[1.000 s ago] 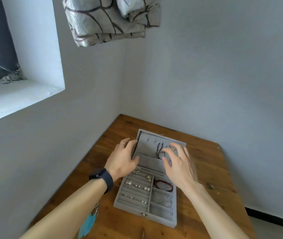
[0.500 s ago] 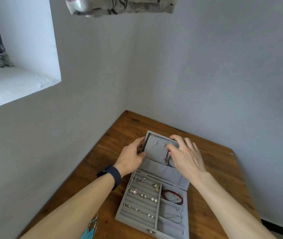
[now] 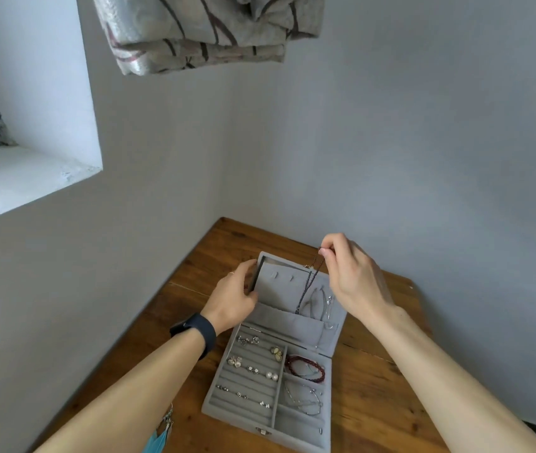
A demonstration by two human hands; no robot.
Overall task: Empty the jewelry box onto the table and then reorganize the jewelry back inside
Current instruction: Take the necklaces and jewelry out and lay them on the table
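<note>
A pale window ledge [image 3: 15,184] juts from the left wall. To its right, at the top, hangs patterned grey fabric [image 3: 207,31]. At the near left edge a teal feather ornament [image 3: 157,441] dangles by the left forearm, which wears a black wristband [image 3: 199,331].

The left hand [image 3: 232,299] grips the left edge of the raised lid [image 3: 279,289]: thumb on the inner side, fingers curled round the outside, a ring on one finger.

The grey velvet jewelry box [image 3: 234,421] lies open on the wooden table [image 3: 374,387], set in the corner of the room, with its clasp [image 3: 261,430] on the near wall. Its left half is ridged rows holding small earrings [image 3: 253,369]. The right half is divided into compartments: a red braided bracelet [image 3: 305,367] in the far one, and thin silver bracelets [image 3: 304,397] in the one nearer.

A dark chain necklace [image 3: 309,286] runs from the lid's pocket up to the right hand [image 3: 351,273]. That hand is raised above the lid's far right corner and pinches the chain's top between thumb and fingertips, the other fingers curled. Silver chains [image 3: 320,302] hang inside the lid just right of the dark one.
</note>
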